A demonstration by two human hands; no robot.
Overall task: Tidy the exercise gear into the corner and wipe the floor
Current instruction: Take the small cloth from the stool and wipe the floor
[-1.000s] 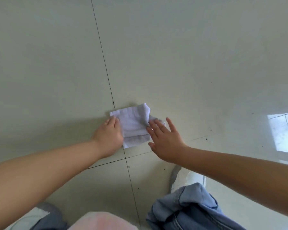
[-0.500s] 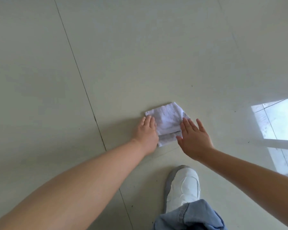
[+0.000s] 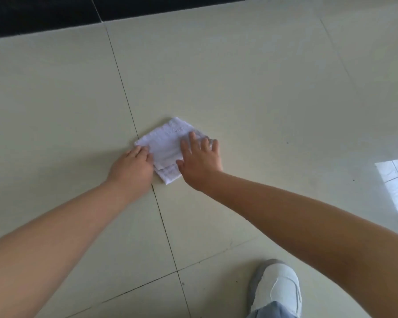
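Flat on floor point(image 3: 239, 88), cloth point(image 3: 168, 143) corner-forward

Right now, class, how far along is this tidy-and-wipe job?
Done: cannot tell; no exercise gear is in view. In hand: the left hand and right hand press a folded white cloth onto the tiled floor. Left: dark specks near the white shoe.

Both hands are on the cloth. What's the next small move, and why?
Probably push the folded white cloth forward across the cream tiled floor. The left hand and right hand both press it flat with straight fingers, and unwiped tile stretches ahead toward the dark strip.
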